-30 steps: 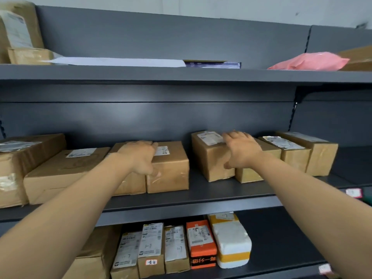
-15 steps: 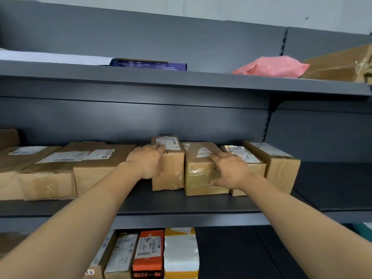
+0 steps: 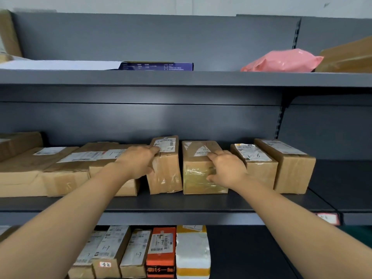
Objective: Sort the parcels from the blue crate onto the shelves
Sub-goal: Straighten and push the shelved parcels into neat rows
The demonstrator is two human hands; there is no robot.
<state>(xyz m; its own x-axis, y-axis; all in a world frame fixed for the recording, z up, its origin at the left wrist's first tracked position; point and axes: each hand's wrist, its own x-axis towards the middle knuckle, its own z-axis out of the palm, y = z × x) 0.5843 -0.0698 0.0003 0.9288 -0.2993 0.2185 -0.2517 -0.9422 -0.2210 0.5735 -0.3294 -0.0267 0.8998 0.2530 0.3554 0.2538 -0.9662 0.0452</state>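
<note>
Since half a second ago the two middle cardboard parcels have drawn slightly apart, and both hands keep their places on them on the middle shelf (image 3: 181, 204). Left hand (image 3: 138, 162) grips the left edge of the tall taped parcel (image 3: 167, 174) marked 1-6, fingers over its top; right hand (image 3: 225, 168) grasps the squat parcel (image 3: 197, 174) beside it, fingers on its label, thumb on its front. Two more labelled boxes (image 3: 259, 168) stand just right of these, touching each other.
</note>
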